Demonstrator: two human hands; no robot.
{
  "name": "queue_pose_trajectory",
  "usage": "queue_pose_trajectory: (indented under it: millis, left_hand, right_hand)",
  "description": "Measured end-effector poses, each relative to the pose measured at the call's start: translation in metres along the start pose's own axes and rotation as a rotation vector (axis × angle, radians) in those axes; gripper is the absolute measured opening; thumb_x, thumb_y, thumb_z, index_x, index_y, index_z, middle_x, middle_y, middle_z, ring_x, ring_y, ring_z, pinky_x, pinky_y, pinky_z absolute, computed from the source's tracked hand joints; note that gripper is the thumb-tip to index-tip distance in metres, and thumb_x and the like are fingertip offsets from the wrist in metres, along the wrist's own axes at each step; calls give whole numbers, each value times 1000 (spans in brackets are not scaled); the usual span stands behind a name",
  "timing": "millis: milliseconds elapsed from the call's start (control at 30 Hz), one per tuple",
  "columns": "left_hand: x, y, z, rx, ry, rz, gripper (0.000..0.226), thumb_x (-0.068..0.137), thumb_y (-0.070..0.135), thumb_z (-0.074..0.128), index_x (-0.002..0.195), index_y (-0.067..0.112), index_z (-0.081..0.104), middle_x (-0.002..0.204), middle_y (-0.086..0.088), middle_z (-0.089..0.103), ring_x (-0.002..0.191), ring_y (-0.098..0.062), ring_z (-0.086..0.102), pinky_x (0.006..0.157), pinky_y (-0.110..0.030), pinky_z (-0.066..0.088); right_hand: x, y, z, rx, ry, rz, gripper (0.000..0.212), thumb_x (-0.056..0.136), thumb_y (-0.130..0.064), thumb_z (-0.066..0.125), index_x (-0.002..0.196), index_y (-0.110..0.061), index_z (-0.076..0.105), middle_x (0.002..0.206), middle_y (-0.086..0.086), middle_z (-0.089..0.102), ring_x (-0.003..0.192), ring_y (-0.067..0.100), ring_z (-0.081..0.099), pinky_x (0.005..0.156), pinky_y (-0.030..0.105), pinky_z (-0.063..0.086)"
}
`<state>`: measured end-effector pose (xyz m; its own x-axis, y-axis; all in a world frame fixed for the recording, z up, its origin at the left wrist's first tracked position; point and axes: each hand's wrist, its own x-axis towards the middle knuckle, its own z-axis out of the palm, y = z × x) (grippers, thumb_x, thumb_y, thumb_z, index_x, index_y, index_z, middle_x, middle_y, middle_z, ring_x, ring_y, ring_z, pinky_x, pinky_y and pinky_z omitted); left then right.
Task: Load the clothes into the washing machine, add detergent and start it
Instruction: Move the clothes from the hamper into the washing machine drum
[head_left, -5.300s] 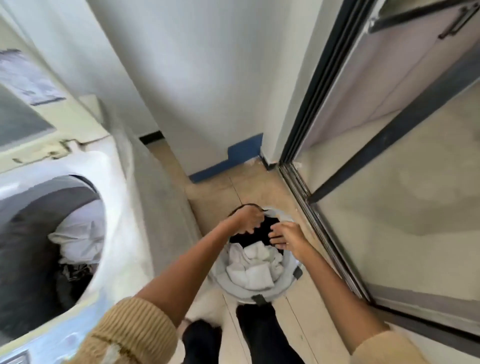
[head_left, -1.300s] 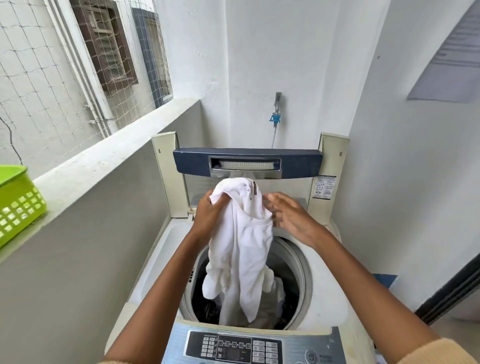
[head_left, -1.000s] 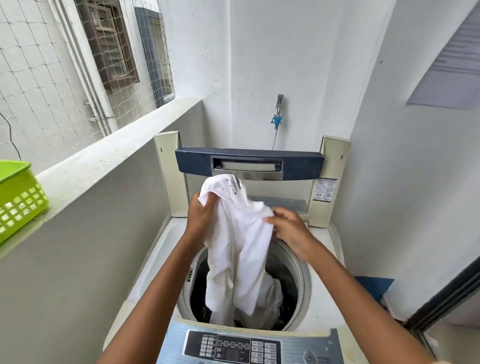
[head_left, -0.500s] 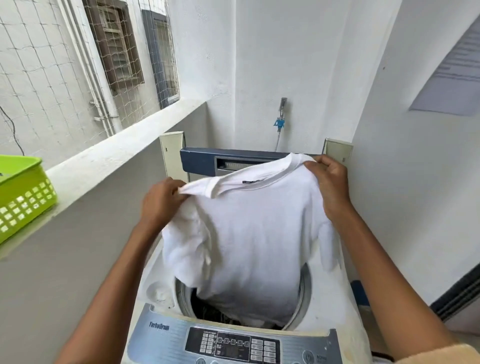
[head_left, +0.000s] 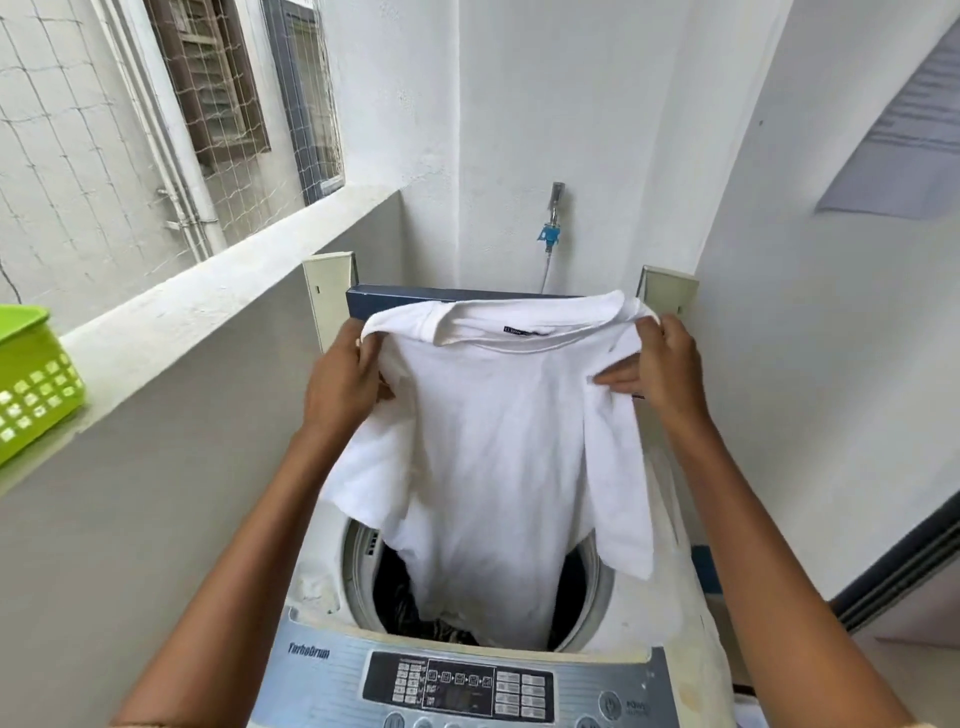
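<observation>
A person holds a white T-shirt (head_left: 498, 447) up over the washing machine (head_left: 670, 629). The left hand (head_left: 345, 384) is closed tight on one shoulder of the shirt. The right hand (head_left: 657, 371) is closed tight on the other shoulder. The shirt is spread wide between the two hands, with its neck at the top. A small dark label (head_left: 522, 330) shows inside the neck.

The bottom of the shirt hangs down into the round drum (head_left: 361, 566) of the washing machine. Dark clothes (head_left: 447, 631) lie in the drum under the shirt, but it is too dark in there to tell what they are.

The lid (head_left: 358, 304) of the washing machine stands up behind the shirt. The control panel (head_left: 457, 686) with its buttons is at the front of the washing machine, close to the person. A blue tap (head_left: 549, 235) sits on the wall above the washing machine. A green basket (head_left: 31, 374) sits on the ledge (head_left: 208, 291) far to the left of the washing machine.
</observation>
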<state>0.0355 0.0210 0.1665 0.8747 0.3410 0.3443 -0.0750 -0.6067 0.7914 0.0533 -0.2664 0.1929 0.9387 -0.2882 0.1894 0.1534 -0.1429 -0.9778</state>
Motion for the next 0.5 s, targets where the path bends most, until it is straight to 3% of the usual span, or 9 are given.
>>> queue_pose_trajectory:
  millis: [100,200,333,367,433,500]
  left_hand:
    - [0,-10,17,-19,-124,-78,18,97,33,39,97,15,36,90,-7,58,88,-32,62,78,-37,47]
    - [-4,-21,33,70,-296,-122,21,94,27,50,101,12,37,96,-10,52,84,-24,50,67,-31,36]
    - [-16,-49,51,417,-643,-192,17,89,27,58,85,14,49,86,-12,67,76,-23,63,70,-29,44]
    - [-20,-55,54,469,-762,-220,17,89,26,57,82,14,48,89,-12,69,74,-22,70,70,-29,49]
    - [-29,-63,64,482,-935,-289,18,92,22,51,79,11,47,93,-14,68,66,-16,73,57,-20,50]
    - [-35,-68,76,525,-975,-289,19,94,22,46,84,7,51,100,-16,69,77,-21,73,56,-17,47]
  right_hand:
    - [0,23,11,1,-33,30,22,91,-21,41,69,-22,37,82,13,58,69,20,71,72,29,47]
    - [-10,52,21,19,-112,77,29,93,-7,43,67,-17,37,88,11,48,83,26,61,57,8,46]
    - [-31,101,28,-162,-380,213,31,91,-1,50,63,-12,41,68,10,43,46,12,63,42,13,41]
    - [-37,114,30,-228,-429,237,33,90,-3,52,62,-13,38,62,7,39,42,14,62,46,20,44]
    - [-46,133,32,-342,-434,275,36,87,-6,56,60,-15,33,55,6,36,40,17,60,58,33,46]
    - [-49,141,31,-369,-435,311,28,88,-6,54,66,-14,38,64,9,44,45,9,62,53,23,43]
